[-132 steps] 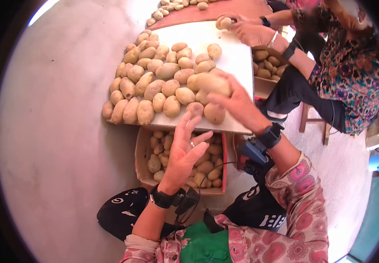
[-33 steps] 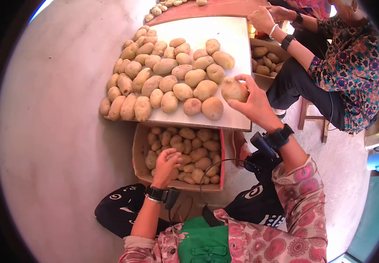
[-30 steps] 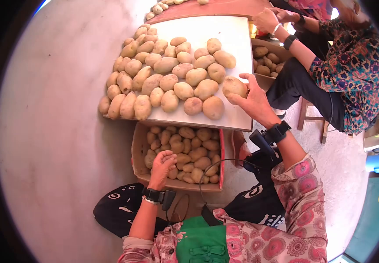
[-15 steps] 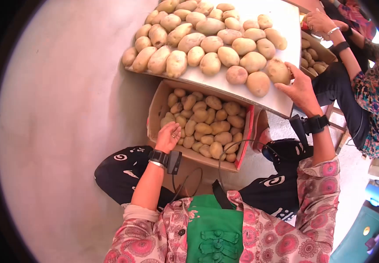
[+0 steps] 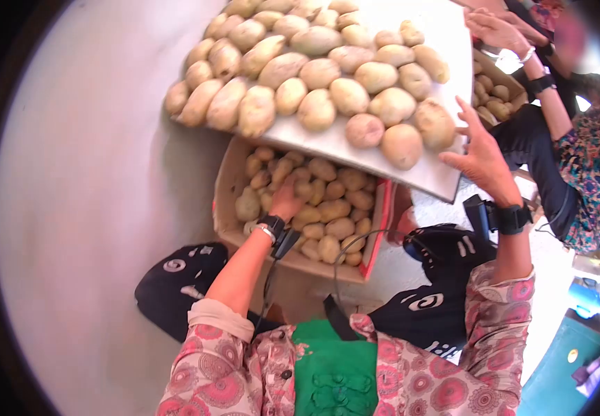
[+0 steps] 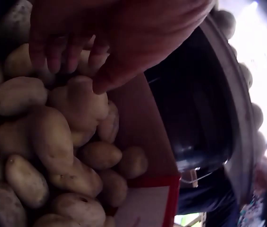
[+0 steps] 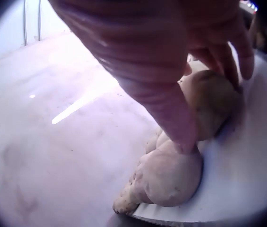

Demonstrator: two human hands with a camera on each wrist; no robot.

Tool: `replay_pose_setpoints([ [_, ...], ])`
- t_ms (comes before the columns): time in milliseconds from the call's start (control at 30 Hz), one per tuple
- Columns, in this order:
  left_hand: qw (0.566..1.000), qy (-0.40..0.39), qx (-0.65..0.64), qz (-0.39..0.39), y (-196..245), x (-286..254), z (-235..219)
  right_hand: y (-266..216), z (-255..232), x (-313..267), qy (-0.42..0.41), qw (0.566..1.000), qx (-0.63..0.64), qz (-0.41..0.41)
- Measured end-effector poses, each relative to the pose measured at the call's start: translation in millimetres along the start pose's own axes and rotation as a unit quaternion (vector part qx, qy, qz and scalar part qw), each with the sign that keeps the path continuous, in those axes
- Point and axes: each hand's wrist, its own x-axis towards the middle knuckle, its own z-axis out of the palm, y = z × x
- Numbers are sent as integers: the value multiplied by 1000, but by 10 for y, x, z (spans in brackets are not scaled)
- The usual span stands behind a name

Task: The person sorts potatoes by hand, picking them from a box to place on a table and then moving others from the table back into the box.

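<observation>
My left hand (image 5: 287, 201) reaches down into the cardboard box (image 5: 225, 197) of potatoes. In the left wrist view its fingers point downward, with the thumb tip (image 6: 100, 86) right at a knobbly potato (image 6: 79, 106). Up on the white tabletop, my right hand (image 5: 486, 161) spreads its thumb and fingers beside the potato (image 5: 435, 125) at the right end of the rows. In the right wrist view its thumb overlaps a round potato (image 7: 173, 177) near the table edge, while the fingers extend past another potato (image 7: 213, 101).
Rows of potatoes (image 5: 317, 74) cover much of the white table (image 5: 428, 173), whose front edge overhangs the box. Across from me a second person's hands (image 5: 498, 31) are near another box of potatoes (image 5: 498, 93). A thin cable (image 5: 345, 249) runs over my lap.
My right hand has set its potato at the right end of the rows and loosened its fingers. My left hand has moved deeper into the box. The head view has shifted downward.
</observation>
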Motion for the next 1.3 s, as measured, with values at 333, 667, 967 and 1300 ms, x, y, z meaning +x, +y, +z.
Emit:
replay_pose_setpoints([
  [333,972,-79,171,-143,407,102,72,77,-138,41,-40,999,2,18],
  [667,975,-34,-175,-132,341,-193,-290,80,3,88,36,998,-42,-39],
  [967,854,-54,-499,-139,1106,-773,-636,95,-8,53,12,997,-79,-5],
  [1300,743,-149,-651,-29,2067,-898,-830,223,57,-112,14,997,-37,-64],
])
